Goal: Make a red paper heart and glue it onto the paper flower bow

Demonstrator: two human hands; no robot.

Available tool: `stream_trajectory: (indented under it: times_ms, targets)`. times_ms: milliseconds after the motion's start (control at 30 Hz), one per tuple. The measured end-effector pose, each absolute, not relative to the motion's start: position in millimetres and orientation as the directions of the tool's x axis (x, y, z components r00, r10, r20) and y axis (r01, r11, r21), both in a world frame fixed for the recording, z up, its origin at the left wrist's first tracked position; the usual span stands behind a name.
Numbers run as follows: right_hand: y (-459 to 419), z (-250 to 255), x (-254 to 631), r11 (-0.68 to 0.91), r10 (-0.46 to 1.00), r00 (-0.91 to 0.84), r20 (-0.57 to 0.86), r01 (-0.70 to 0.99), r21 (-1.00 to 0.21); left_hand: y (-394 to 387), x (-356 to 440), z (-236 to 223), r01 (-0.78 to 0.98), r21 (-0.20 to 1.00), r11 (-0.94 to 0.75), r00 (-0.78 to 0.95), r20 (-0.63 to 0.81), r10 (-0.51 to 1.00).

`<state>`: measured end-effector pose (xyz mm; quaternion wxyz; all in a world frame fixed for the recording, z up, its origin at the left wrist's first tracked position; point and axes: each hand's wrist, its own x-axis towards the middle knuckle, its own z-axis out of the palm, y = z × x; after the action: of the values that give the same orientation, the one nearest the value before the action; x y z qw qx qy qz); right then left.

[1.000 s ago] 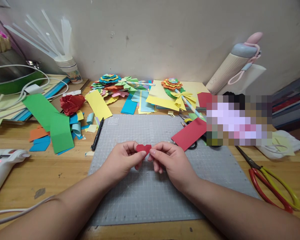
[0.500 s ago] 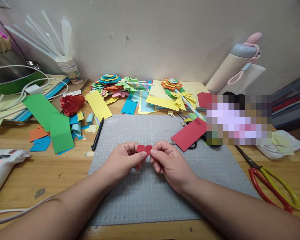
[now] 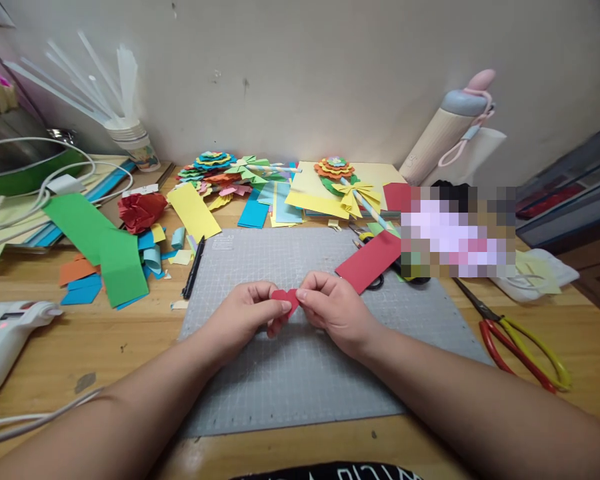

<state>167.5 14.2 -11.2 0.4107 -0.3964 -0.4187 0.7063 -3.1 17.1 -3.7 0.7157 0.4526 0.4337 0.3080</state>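
Observation:
A small red paper heart (image 3: 286, 297) is held between my two hands above the grey cutting mat (image 3: 290, 373). My left hand (image 3: 250, 310) pinches its left side, thumb lying across the front. On the heart's right lobe, my right hand (image 3: 330, 307) grips the edge between thumb and bent forefinger. The lower part of the heart is partly covered by fingers. Just beyond my right hand, a red paper strip (image 3: 370, 260) lies at a slant over scissors with black handles (image 3: 376, 283), which it partly hides.
Green paper strips (image 3: 123, 267), a black pen (image 3: 194, 268) and a white glue gun (image 3: 15, 340) lie to the left. Layered paper flowers (image 3: 335, 168) sit along the wall. Scissors with red and yellow handles (image 3: 525, 353) rest on the right, near a leaning bottle (image 3: 445, 127).
The right hand has turned slightly and covers more of the heart's right lobe, and the heart looks more tilted. The head view has shifted a little; dark printed cloth now shows at the bottom.

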Motion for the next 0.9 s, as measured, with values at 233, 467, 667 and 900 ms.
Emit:
stream_trajectory:
  times_ms: [233, 467, 667, 900]
  targets:
    - [15, -16, 165, -0.286, 0.921, -0.358, -0.155, -0.35, -0.892, 16, -2, -3, -0.138, 0.897, 0.42, 0.458, -0.318, 0.83]
    - [9, -15, 163, -0.177, 0.929, -0.36, -0.091, -0.215, -0.96, 20, -6, -2, -0.068, 0.98, 0.19, 0.327, -0.158, 0.932]
    - [3, -14, 161, -0.129, 0.89, -0.448, -0.088, -0.063, -0.99, 17, -5, -2, -0.05, 0.992, 0.112, 0.286, -0.093, 0.954]
    - [0, -11, 162, -0.152, 0.897, -0.426, -0.121, -0.038, -0.988, 16, -4, 4, 0.018, 0.998, 0.059, 0.352, -0.062, 0.934]
